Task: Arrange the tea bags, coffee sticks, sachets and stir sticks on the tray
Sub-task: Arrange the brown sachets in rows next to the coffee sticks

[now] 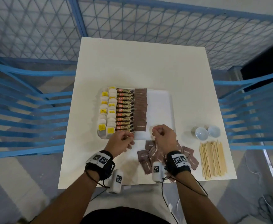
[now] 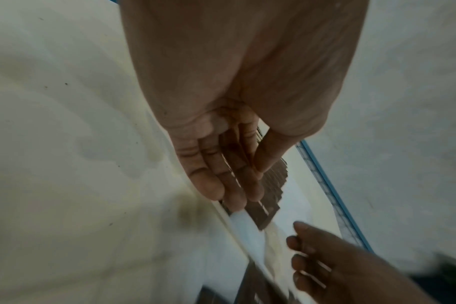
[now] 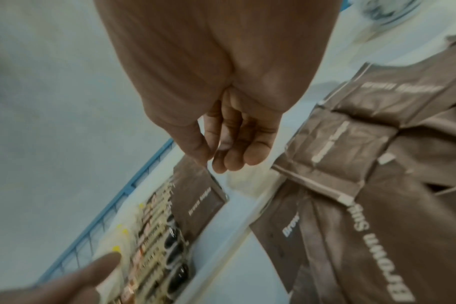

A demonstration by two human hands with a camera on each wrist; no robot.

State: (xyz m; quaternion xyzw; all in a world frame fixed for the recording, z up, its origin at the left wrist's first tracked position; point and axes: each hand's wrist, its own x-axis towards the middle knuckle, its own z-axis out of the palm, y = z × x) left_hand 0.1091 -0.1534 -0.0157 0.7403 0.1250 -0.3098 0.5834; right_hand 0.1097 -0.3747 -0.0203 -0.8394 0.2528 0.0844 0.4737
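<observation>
**Both hands at the tray's near edge, sachets part laid**

A white tray (image 1: 158, 101) lies on the white counter (image 1: 140, 62); its left side is filled, its right part bare. Far left on the tray stand two columns of tea bags (image 1: 107, 112) with yellow tags; just right of them runs a column of coffee sticks (image 1: 125, 109); right again, an overlapping column of brown sachets (image 1: 140, 110) reaches from the far edge towards the near one.

The left hand (image 1: 122, 142) hovers at the near end of the coffee sticks, fingers loosely extended and close together; the left wrist view shows nothing held in it. The right hand (image 1: 164, 136) is over the tray's near edge, just right of the sachet column, fingers curled with thumb and fingertips drawn close; whether it pinches anything I cannot tell, as the wrist view is blurred.

Near the tray's near edge, under and around the right wrist, a loose heap of brown sachets (image 1: 148, 157) lies on the counter; to the right of it lies a bundle of wooden stir sticks (image 1: 212, 159), well apart from the tray; just beyond the sticks stand two small white bowls (image 1: 207, 132), side by side.

Blue mesh fencing (image 1: 148, 20) surrounds the counter.
</observation>
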